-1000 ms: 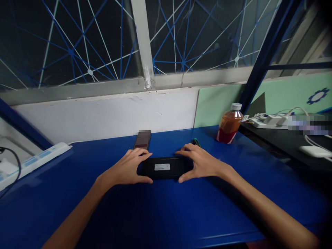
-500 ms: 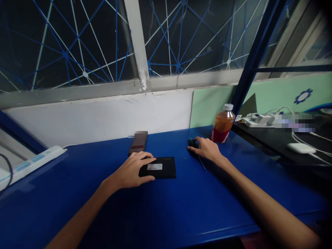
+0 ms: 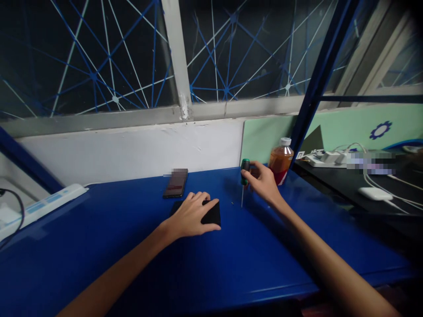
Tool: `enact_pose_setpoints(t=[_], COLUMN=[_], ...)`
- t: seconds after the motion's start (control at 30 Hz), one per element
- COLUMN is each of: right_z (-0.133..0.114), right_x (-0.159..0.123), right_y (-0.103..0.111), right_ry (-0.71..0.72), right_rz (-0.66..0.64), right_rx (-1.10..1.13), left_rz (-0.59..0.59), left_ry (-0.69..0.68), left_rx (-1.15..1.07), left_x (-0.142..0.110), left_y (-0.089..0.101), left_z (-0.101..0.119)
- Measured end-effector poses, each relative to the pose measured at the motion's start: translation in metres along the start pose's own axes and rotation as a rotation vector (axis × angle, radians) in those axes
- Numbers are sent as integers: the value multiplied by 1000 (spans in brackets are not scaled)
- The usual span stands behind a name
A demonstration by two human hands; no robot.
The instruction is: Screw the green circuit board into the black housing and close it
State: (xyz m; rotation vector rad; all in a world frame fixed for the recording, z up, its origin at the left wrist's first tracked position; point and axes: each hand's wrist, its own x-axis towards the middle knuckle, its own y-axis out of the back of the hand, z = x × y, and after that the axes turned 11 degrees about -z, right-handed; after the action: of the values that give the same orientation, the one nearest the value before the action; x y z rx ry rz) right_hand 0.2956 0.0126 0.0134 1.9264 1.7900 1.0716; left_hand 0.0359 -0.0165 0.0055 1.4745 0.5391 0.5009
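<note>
My left hand [image 3: 194, 213] lies across a flat black box [image 3: 213, 214], fingers over its far edge and thumb along the near edge, holding it against the blue table. The hand covers the box's left and middle part, and its white label is hidden. Between the thumb and fingers of my right hand [image 3: 261, 178] is a screwdriver [image 3: 245, 171] with a black and green handle. It stands nearly upright, its thin shaft pointing down to the table. A few tiny metallic pieces, probably screws [image 3: 232, 203], lie between the box and the screwdriver.
A dark phone [image 3: 176, 182] lies behind the box. Beyond my right hand stands a bottle [image 3: 281, 158] of orange-brown drink. On the left is a white power strip [image 3: 49, 207]; a black surface to the right carries another power strip, cables and a white charger [image 3: 376, 193].
My right hand left the box's right end, took hold of the screwdriver lying on the table and raised it upright. My left hand slid rightward over the box, covering the label.
</note>
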Motion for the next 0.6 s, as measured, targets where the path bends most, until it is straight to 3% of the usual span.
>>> enact_pose_setpoints(t=[0.2, 0.6], right_z=[-14, -22], right_x=[-9, -14], right_y=[-7, -16], right_ry=[148, 170], right_rz=[85, 8], right_rx=[323, 281], left_rz=[87, 89], left_ry=[18, 18], left_rx=[32, 59], left_x=[12, 12], left_y=[-17, -20], left_z=[4, 3])
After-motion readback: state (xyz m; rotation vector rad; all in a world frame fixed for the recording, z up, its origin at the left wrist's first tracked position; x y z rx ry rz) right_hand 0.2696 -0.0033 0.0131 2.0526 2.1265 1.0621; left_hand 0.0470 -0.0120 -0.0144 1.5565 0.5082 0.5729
